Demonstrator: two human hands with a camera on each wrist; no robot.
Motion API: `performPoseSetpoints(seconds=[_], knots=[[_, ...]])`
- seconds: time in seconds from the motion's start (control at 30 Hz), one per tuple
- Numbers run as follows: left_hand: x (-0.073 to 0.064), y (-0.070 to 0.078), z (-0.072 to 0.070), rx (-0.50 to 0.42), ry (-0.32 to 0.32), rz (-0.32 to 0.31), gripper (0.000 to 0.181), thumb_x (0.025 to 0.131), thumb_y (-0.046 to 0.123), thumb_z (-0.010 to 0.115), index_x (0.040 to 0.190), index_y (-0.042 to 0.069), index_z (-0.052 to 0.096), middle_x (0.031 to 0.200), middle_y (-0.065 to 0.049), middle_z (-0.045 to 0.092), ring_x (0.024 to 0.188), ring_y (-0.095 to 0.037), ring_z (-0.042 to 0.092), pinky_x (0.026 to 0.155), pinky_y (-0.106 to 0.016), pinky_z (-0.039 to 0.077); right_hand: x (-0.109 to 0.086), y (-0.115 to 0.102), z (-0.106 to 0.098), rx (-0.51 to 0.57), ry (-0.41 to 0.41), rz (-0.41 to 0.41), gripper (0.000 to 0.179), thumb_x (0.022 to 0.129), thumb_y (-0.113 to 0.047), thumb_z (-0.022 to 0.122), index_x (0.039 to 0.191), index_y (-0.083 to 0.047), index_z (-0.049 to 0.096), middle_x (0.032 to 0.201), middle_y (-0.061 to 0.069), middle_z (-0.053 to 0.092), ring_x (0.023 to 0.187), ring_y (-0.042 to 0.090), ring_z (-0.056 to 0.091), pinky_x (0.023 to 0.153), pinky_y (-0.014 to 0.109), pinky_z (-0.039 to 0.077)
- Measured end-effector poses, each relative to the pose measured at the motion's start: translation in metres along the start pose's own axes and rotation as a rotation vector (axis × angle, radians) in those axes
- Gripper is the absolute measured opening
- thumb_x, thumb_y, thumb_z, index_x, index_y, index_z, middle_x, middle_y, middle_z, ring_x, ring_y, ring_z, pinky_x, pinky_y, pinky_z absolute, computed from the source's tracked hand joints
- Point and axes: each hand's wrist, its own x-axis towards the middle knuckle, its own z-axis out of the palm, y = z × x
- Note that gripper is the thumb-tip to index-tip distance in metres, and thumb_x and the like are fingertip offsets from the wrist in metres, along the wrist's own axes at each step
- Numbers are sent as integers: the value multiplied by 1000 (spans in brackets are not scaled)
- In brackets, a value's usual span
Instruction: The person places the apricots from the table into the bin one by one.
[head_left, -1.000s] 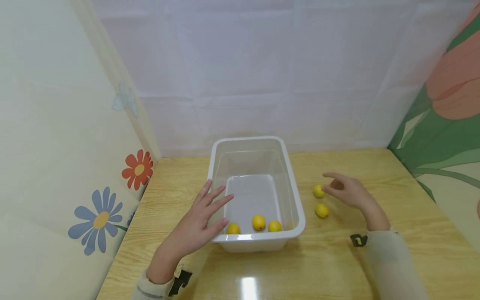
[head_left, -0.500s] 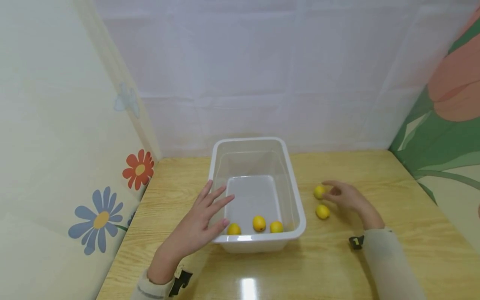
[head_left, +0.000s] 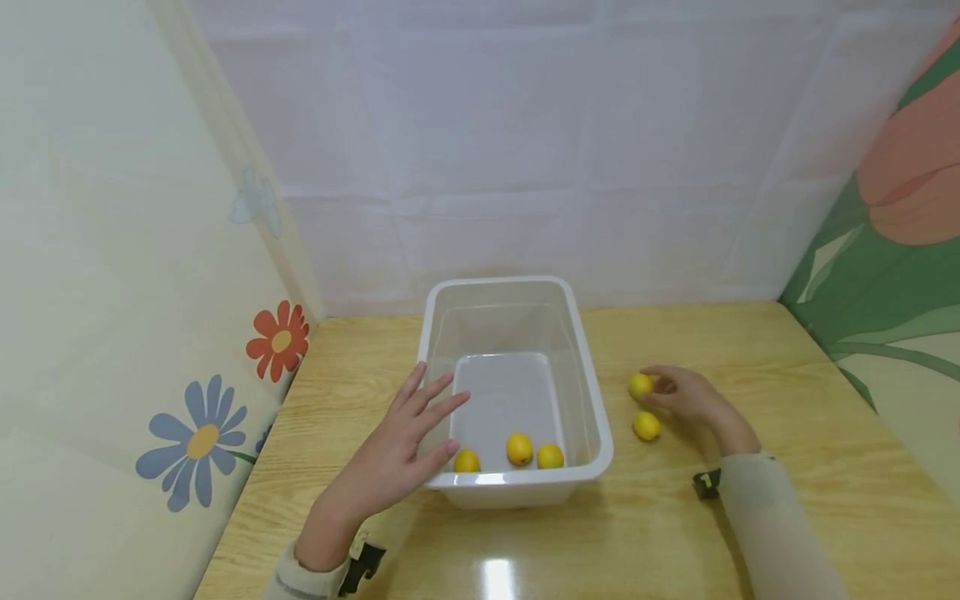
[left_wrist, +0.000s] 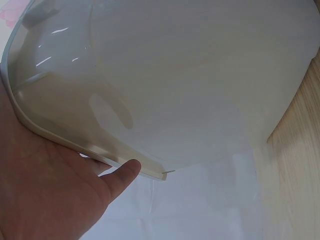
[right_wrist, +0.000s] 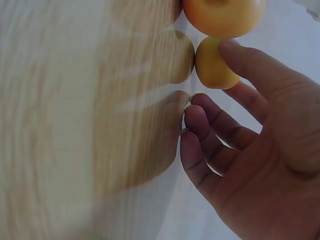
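Note:
On the table right of the white plastic bin [head_left: 517, 479], my right hand [head_left: 693, 404] pinches a yellow lemon [head_left: 640, 386] between thumb and forefinger. The right wrist view shows the thumb [right_wrist: 250, 60] at this lemon's side and the other fingertips down at the tabletop. A second lemon [head_left: 647, 426] lies just nearer to me, close beside the first. My left hand [head_left: 382, 454] rests at the bin's left rim [left_wrist: 60, 142], fingers spread and mostly straight. Three lemons [head_left: 519, 448] lie inside the bin at its near end.
The wood-grain table [head_left: 360, 375] carries the bin near its middle. Behind it hangs a white cloth wall [head_left: 487, 167]. Flower-patterned panels stand at the left [head_left: 187, 275] and right [head_left: 900, 275]. Black straps [head_left: 363, 567] sit at both wrists.
My right hand has moved slightly left and down onto the far lemon, and its thumb and forefinger have closed in around it. The left hand stays at the bin's rim.

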Motion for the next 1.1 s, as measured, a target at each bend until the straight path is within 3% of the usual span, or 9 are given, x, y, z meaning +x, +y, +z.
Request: performPoseSetpoints(seconds=[0.47,0.8,1.1], knots=[[0,1,0,-5,-4,-8,55,100,37,63,152,27,49,166,0,29,157,-33,2,115,-70,22,-5,-7,-5,-30,10,24,61,97,-41,67,144,-6,52,121,20,63,109,36,60,87,53,53],[-1,1,0,-1,-1,-17,54,100,41,60,152,28,49,165,-4,31,157,-31,2,114,-70,22,-17,-28,-16,-71,86,-97,55,98,-33,68,141,-1,55,110,17,67,100,31,64,85,51,54],[0,0,1,0,2,-7,54,100,39,61,152,27,49,165,-5,31,157,-32,2,115,-70,22,-31,-54,-27,-71,111,-148,56,99,-35,67,143,-3,54,115,17,68,104,32,64,84,50,56]])
